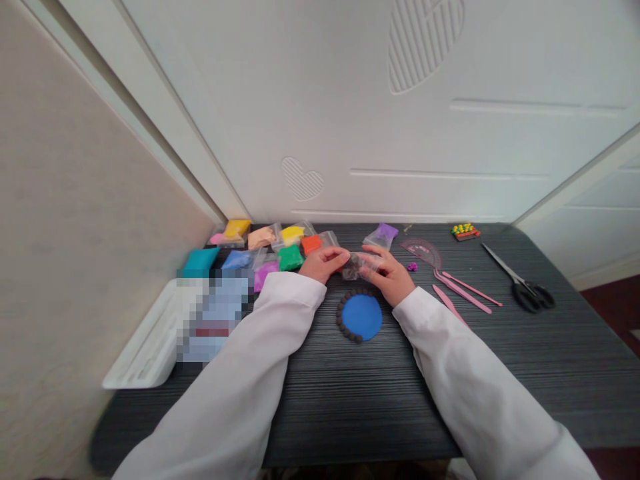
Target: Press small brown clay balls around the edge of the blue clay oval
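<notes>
Between my two hands is a small clear plastic bag (353,267) with dark grey-brown clay in it. My left hand (324,265) pinches the bag's left side, and my right hand (387,272) grips its right end with the fingers bent over the plastic. Just below the hands, a flat blue clay disc (362,317) lies on the table. Small dark clay balls (341,321) line its left and upper edge; its right edge shows none. A little purple clay lump (413,267) rests to the right of my right hand.
Several bags of coloured clay, among them a green one (291,258), lie left and behind. At right are a protractor (423,252), pink tools (465,293), scissors (520,280) and a small colourful clay piece (465,231). A white tray (145,340) stands far left, by the wall.
</notes>
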Available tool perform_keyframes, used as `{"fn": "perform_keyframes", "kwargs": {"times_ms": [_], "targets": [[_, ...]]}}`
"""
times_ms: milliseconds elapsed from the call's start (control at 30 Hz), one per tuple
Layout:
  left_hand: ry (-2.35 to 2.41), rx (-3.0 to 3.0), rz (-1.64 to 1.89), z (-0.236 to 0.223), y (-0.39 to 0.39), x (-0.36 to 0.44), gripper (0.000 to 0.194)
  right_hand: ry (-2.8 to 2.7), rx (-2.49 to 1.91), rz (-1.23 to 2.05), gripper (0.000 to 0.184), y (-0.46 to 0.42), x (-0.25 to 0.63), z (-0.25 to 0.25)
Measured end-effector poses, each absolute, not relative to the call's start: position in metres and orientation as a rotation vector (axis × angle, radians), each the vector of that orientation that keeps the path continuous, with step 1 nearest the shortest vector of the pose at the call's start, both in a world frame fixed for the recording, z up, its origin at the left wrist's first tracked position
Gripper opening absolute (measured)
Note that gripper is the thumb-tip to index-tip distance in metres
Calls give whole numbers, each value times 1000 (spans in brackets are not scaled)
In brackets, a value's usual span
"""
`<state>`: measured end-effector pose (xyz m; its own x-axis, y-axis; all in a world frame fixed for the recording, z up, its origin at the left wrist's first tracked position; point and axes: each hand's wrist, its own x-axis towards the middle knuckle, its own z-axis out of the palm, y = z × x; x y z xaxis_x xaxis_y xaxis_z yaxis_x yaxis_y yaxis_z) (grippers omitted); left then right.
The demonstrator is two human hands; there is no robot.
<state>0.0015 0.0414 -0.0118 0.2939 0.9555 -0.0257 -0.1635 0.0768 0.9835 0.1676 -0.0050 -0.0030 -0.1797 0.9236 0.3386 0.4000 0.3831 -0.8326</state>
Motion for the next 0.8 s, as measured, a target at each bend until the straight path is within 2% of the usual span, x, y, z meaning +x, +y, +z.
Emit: {"fn": "perform_keyframes", "kwargs": {"times_ms": [600,800], "targets": [[861,1211,988,-13,42,-2,21,-1814,-1145,651,34,-7,163,-4],[824,1100,984,-9,40,0,28,-1734,-1160,661,33,-5,165,-5]]}}
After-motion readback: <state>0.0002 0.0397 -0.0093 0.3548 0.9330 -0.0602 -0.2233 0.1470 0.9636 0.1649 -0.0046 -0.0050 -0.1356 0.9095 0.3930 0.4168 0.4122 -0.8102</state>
